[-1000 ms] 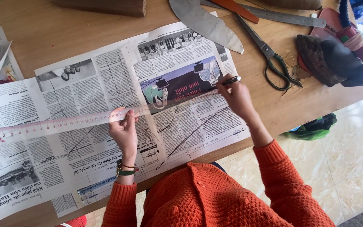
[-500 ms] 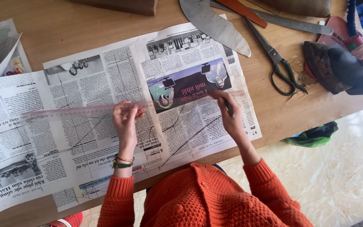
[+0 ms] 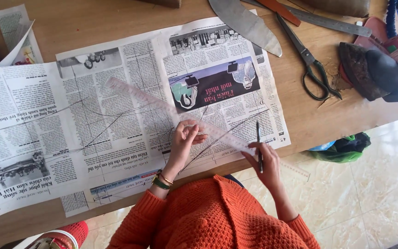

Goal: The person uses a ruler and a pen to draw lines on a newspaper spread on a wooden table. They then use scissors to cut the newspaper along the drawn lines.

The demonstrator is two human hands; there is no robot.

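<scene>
Wooden counter (image 3: 300, 124), brown, worn surface, spanning the far scene. Floor (image 3: 374, 193) at near right: pale cream marbled tiles, glossy, lit by soft even daylight.

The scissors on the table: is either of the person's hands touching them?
No. The scissors lie apart on the wooden table, while the left hand and right hand hold the clear ruler.
</scene>
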